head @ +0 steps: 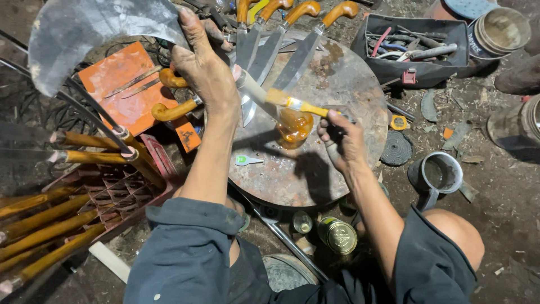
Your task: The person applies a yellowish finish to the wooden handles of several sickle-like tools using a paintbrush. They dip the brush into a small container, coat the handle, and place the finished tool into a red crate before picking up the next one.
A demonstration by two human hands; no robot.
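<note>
Your left hand [205,70] is closed on a big curved blade [95,34], its handle [256,90] out over the round surface [343,84]. Your right hand [340,141] pinches a brush [306,106] over the amber jar [293,126]. Keep the blade steady; coat the handle evenly, watch drips.

Just one view here, a head-worn camera looking almost straight down from close range. The round metal desk [337,90] fills the frame's centre, the person's own arms reach up from the bottom edge, and the dirt floor [495,186] runs down the right side.
</note>
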